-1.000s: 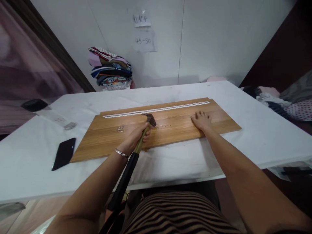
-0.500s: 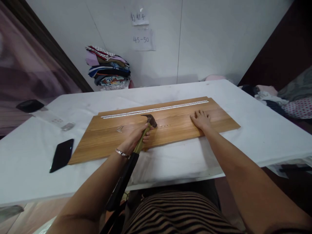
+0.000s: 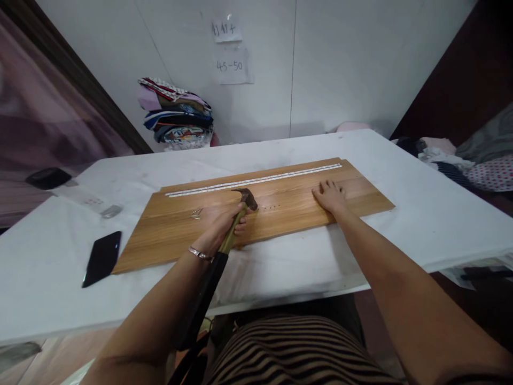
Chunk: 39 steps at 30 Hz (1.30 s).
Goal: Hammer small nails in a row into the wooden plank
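Note:
My left hand (image 3: 221,223) is closed around the upper handle of a claw hammer (image 3: 228,241), close to its head. The dark metal head rests on or just over the wooden board (image 3: 160,235), and the black grip slants back toward me. Right of the head, a short row of small nail heads or holes (image 3: 271,207) dots the wood. Several loose nails (image 3: 196,213) lie on the board left of my left hand. On the board's right part, my right hand (image 3: 331,197) lies with its fingers spread, holding nothing.
White strips (image 3: 256,181) run along the board's far side. A black phone (image 3: 102,259) lies by the board's left corner on the white table (image 3: 433,224). A clear plastic container (image 3: 90,199) stands at the left. Folded clothes (image 3: 178,112) are stacked against the back wall.
The view has shifted very slightly. Both hands, the hammer and the board keep their positions relative to one another.

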Each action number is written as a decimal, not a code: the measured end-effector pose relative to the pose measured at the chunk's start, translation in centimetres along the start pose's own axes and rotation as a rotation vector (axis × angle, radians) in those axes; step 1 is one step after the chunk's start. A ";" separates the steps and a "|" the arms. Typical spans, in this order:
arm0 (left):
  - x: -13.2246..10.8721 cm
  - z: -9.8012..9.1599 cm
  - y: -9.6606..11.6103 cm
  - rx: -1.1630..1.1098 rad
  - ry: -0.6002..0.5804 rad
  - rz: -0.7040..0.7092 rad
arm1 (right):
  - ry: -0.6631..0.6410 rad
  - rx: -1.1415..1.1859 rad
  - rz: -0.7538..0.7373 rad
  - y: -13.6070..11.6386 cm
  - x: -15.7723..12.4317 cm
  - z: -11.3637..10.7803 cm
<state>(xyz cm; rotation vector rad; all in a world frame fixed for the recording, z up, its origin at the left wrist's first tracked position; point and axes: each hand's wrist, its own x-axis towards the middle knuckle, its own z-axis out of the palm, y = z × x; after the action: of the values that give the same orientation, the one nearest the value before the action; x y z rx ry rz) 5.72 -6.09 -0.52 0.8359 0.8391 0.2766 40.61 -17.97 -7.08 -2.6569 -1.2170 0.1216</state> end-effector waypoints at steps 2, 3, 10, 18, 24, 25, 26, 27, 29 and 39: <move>-0.2 0.1 0.1 -0.005 -0.012 0.016 | 0.000 0.003 0.000 -0.1 -0.1 -0.1; -0.3 0.2 0.2 -0.003 -0.012 0.020 | -0.001 0.004 0.001 -0.1 -0.1 -0.2; -0.1 0.2 0.2 -0.004 0.014 -0.011 | -0.009 0.015 0.011 -0.4 -0.4 -0.5; -0.3 0.6 0.3 0.011 0.042 -0.008 | -0.005 -0.001 0.009 -0.2 -0.2 -0.3; -0.4 0.7 0.4 0.018 0.035 -0.010 | -0.006 0.013 0.009 0.0 0.1 0.0; -0.3 0.7 0.4 0.020 0.029 -0.001 | -0.005 0.016 0.009 0.0 0.1 0.0; -0.3 0.6 0.4 0.024 0.027 0.005 | -0.005 0.017 0.008 0.0 0.1 0.0; -0.2 0.5 0.4 0.029 0.028 0.007 | -0.004 0.016 0.006 0.0 0.1 0.0; -0.1 0.4 0.3 0.033 0.037 0.000 | 0.001 0.010 0.001 0.0 0.1 0.0; 0.0 0.2 0.3 0.040 0.034 0.015 | 0.004 0.015 0.008 -0.1 0.1 0.1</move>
<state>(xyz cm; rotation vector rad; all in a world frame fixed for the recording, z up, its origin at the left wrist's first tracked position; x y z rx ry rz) 5.93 -5.97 -0.20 0.8774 0.8726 0.2883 40.58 -17.85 -7.13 -2.6481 -1.1992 0.1268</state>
